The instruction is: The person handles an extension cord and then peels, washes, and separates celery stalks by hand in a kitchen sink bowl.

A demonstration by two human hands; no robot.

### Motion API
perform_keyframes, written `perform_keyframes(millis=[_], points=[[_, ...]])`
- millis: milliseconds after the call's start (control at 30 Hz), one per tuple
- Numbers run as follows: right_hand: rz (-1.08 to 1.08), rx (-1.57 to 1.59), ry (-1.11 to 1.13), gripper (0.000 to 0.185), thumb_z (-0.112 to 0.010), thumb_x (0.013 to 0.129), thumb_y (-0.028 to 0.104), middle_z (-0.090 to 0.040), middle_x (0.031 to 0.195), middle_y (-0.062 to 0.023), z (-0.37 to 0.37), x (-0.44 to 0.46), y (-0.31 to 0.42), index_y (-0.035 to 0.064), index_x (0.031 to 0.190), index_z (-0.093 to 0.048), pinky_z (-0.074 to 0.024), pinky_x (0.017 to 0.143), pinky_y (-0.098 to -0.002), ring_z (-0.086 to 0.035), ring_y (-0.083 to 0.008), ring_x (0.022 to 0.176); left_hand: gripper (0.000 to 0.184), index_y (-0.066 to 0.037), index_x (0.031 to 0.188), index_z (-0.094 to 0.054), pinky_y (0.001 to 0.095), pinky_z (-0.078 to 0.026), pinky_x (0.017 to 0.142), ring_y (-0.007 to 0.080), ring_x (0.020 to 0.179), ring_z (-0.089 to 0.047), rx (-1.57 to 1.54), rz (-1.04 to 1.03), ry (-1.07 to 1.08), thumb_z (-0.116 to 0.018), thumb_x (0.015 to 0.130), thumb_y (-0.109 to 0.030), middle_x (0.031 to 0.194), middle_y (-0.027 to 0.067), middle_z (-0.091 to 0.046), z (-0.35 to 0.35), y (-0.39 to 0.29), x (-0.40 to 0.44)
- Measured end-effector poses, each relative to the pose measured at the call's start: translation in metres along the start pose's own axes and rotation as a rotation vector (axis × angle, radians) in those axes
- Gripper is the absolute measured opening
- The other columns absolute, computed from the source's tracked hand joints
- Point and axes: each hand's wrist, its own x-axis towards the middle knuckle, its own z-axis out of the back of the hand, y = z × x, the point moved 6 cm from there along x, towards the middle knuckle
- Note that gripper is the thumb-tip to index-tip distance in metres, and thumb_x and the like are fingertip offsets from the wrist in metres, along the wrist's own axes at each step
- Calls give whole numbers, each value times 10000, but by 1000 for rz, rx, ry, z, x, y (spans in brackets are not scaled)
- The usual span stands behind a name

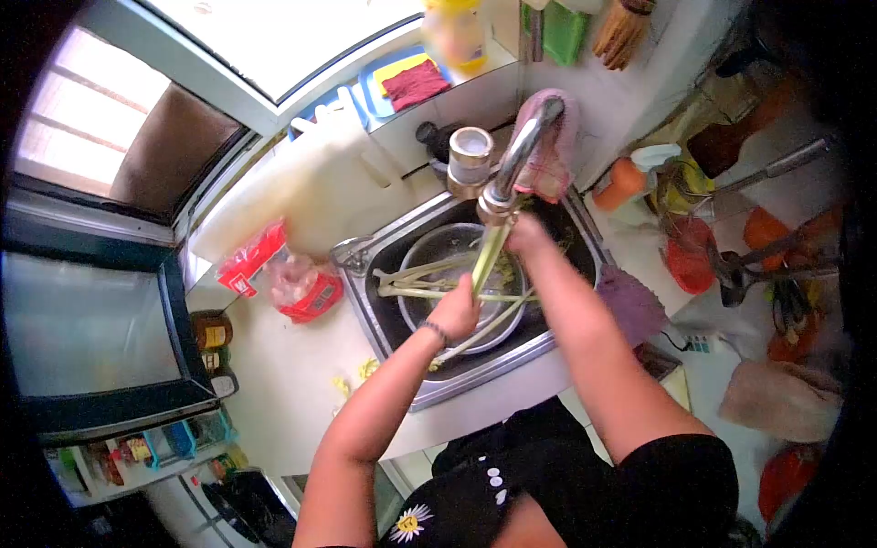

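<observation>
Plainly, the left hand is closed round a green stalk, which rises from its grip to just below the tap. The right hand is at the stalk's upper end, above and right of that grip; it is blurred, so I cannot tell whether its fingers are closed. Beneath the grip is a bowl in the sink, with more stalks lying across it, to the grip's left. Farther left, a red bag sits on the worktop. A pink cloth hangs beyond the grip, behind the tap.
</observation>
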Motion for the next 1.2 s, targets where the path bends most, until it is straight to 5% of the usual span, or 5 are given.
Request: perform_keyframes(millis=[133, 333, 433, 700, 1200], points=[[295, -1888, -573, 225, -503, 844, 201, -638, 918, -188, -46, -89, 103, 62, 998, -589, -507, 672, -445, -611, -371, 756, 352, -51, 1122, -359, 519, -453, 632, 441, 745, -582, 75, 78, -74, -549, 852, -174, 781, 260, -593, 44, 29, -99], [1373, -2509, -270, 263, -560, 794, 332, -636, 943, -132, -105, -96, 100, 130, 927, -663, -328, 934, -533, -510, -299, 1054, 364, -76, 1151, -392, 495, -472, 621, 417, 738, -590, 194, 86, -110, -558, 842, -176, 811, 230, -604, 47, 101, -207], [544, -2705, -308, 331, -569, 795, 330, -566, 1131, -163, -119, -101, 100, 92, 1015, -639, -248, 1008, -550, -444, -321, 1144, 339, -81, 1138, -431, 467, -483, 639, 393, 767, -595, 293, 221, -40, -561, 834, -153, 860, 212, -608, 39, 144, -247], [389, -2394, 570, 129, -550, 761, 141, -590, 872, -77, -64, -171, -66, 85, 866, -599, -423, 804, -406, -548, -255, 902, 327, -79, 1071, -508, 423, -486, 644, 318, 742, -576, 454, 67, -262, -565, 750, -58, 840, 126, -579, 54, 210, -317], [793, -2117, 452, 173, -624, 669, 99, -546, 820, -71, -114, -165, -2, 119, 841, -636, -437, 733, -387, -541, -285, 811, 542, -46, 1237, -464, 458, -308, 969, 347, 1112, -437, 267, 31, -543, -644, 747, -194, 1189, 184, -494, 70, 129, -223]])
